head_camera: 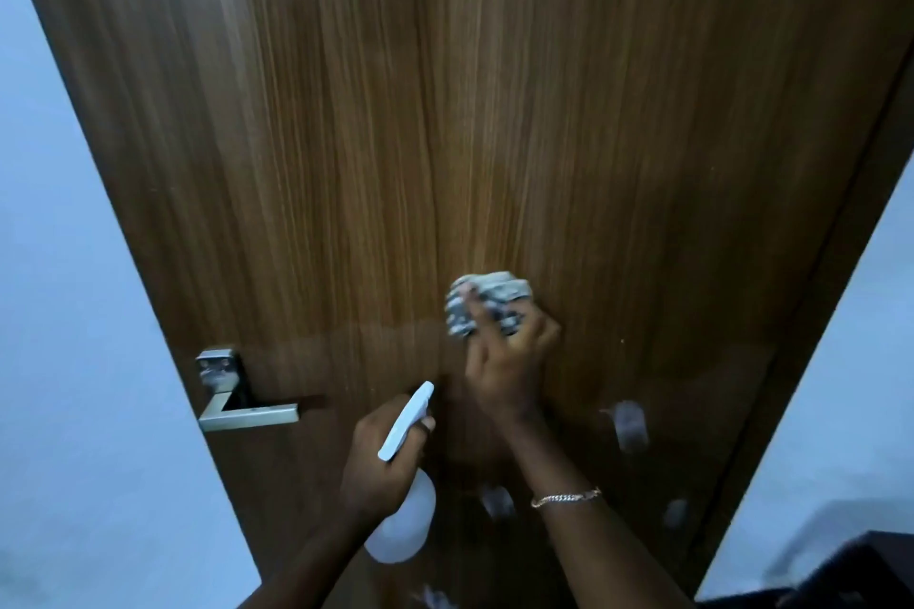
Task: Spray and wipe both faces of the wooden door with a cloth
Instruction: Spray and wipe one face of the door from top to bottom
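A brown wooden door (445,114) with vertical grain fills the view. My right hand (509,361) grips a crumpled grey-and-white cloth (487,299) and presses it against the door near its middle. Below and to the left, my left hand (381,460) holds a white spray bottle (405,485) by its neck, nozzle pointing up at the door. A gold bracelet circles my right wrist.
A silver lever handle (237,403) sits near the door's left edge. Pale blue walls (64,361) flank the door on both sides. Several pale reflections show on the lower door face. A dark object (850,574) lies at the bottom right corner.
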